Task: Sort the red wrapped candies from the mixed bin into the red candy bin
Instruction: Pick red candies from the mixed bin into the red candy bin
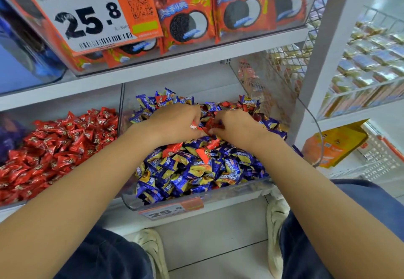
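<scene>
Head view, white shelf (196, 56), clear mixed bin (196, 200), tiled floor (209, 241)

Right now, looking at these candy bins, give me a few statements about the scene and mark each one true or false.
1. Both hands are in the mixed bin. True: the left hand and the right hand meet over its pile, fingers curled among red candies.
2. The red candy bin sits to the right of the mixed bin. False: it is on the left.
3. The mixed bin holds mostly blue-wrapped candies. True.
4. The price tag on the upper shelf reads 15.8. False: it reads 25.8.
5. No red candies are left in the mixed bin. False: several show among the blue ones.
</scene>
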### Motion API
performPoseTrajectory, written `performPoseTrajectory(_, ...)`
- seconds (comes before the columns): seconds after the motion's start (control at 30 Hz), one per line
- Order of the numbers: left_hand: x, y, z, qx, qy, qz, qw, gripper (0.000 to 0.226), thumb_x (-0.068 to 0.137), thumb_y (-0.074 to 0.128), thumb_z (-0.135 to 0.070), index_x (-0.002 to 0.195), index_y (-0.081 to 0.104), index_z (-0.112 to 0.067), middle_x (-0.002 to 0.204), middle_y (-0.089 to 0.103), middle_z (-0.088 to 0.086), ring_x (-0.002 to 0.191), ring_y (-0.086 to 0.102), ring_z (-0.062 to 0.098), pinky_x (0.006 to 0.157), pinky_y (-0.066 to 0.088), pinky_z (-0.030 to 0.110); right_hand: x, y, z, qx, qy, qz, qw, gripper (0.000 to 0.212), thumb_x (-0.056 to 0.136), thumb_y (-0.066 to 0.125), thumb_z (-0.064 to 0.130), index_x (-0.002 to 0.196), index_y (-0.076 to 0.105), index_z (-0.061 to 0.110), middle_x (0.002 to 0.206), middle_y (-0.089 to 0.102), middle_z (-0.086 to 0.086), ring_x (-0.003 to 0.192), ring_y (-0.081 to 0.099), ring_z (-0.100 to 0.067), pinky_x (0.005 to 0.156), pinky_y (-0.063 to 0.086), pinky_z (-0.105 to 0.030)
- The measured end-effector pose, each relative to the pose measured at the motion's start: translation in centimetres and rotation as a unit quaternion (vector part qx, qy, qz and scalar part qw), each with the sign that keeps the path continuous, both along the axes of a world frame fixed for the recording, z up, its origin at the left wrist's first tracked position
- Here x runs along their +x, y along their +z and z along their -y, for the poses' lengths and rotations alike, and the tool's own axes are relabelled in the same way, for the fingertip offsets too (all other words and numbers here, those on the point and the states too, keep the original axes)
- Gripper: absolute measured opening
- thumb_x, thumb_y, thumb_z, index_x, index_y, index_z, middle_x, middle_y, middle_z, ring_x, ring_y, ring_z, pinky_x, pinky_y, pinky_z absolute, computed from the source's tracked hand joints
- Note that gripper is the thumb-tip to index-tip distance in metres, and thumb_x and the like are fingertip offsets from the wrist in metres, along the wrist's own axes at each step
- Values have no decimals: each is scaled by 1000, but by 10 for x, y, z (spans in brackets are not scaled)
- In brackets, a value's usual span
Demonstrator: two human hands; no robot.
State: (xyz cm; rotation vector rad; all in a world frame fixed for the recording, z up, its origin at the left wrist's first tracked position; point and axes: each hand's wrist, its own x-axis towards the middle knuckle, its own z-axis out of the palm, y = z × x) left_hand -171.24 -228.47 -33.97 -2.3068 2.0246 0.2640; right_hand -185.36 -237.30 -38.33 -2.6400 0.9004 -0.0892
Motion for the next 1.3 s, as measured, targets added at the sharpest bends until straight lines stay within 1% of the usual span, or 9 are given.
performPoseTrajectory(0.13, 8, 9, -6, -65, 44, -91, 993, 12, 87, 58, -17, 97, 57, -24, 98, 54, -6, 83, 54, 13, 66, 38, 27, -3, 2, 3, 26, -13, 2, 1000, 35, 90, 55, 12, 125, 56, 13, 111, 64, -10, 103, 59, -27, 72, 36, -24)
performPoseTrajectory(0.3, 16, 18, -29, -78, 56, -143, 985, 28, 93, 50, -8, 112, 62, -25, 112, 54, -2, 84, 54, 2, 78, 41, 28, 5, -3, 5, 58, -64, 32, 996, 28, 94, 41, 15, 113, 61, 11, 102, 64, -12, 79, 54, -27, 55, 35, -27)
performPoseTrajectory(0.43, 12, 23, -54, -78, 39, -120, 989, 25, 95, 54, -23, 118, 62, -30, 106, 59, -10, 96, 54, 6, 87, 38, 26, 11, -7, 6, 15, -108, 10, 994, 42, 97, 41, 41, 70, 51, 11, 67, 49, -2, 71, 54, -27, 61, 37, -30)
performPoseTrajectory(0.53, 6, 22, -67, -32, 38, -98, 994, 30, 86, 63, -42, 115, 62, -34, 105, 61, -16, 100, 55, 4, 90, 41, 26, 15, -7, 5, 24, -85, -9, 996, 41, 89, 53, 52, 85, 64, 13, 72, 56, -1, 74, 57, -23, 62, 42, -30)
performPoseTrajectory(0.73, 1, 6, -69, 23, 30, -81, 996, 65, 85, 61, -52, 143, 35, -40, 143, 43, -8, 129, 42, 14, 102, 32, 27, 17, 4, 0, 6, -91, 66, 994, 23, 92, 53, 29, 98, 61, 8, 77, 58, -7, 78, 59, -29, 60, 39, -28)
performPoseTrajectory(0.93, 3, 4, -67, 2, 3, -56, 998, 33, 87, 54, -55, 116, 48, -40, 107, 54, -19, 86, 52, 5, 76, 46, 32, 0, 28, -1, 26, -89, 121, 988, 29, 96, 40, 29, 98, 55, 5, 76, 57, -10, 70, 51, -31, 51, 29, -30)
performPoseTrajectory(1.1, 1, 10, -67, -79, 57, -86, 992, 18, 88, 54, -49, 91, 48, -32, 64, 56, -10, 57, 50, 2, 57, 42, 28, -16, 33, -11, -27, -34, 57, 997, 38, 87, 57, 48, 75, 51, 13, 63, 49, 0, 65, 49, -23, 56, 33, -30)
performPoseTrajectory(1.17, -5, 16, -64, -99, 70, -111, 986, 10, 88, 54, -42, 92, 50, -33, 59, 56, -9, 52, 49, 3, 54, 40, 27, -19, 30, -9, 8, 2, 47, 999, 21, 85, 64, 39, 90, 58, 19, 69, 53, 3, 69, 53, -19, 58, 37, -30)
performPoseTrajectory(1.3, -23, 23, -54, -78, 3, -86, 993, 13, 88, 50, -30, 97, 54, -39, 80, 57, -12, 72, 54, 10, 61, 40, 27, -22, 25, -6, 114, 99, -28, 988, 46, 83, 66, 33, 128, 55, 33, 121, 62, 4, 107, 56, -16, 90, 45, -34)
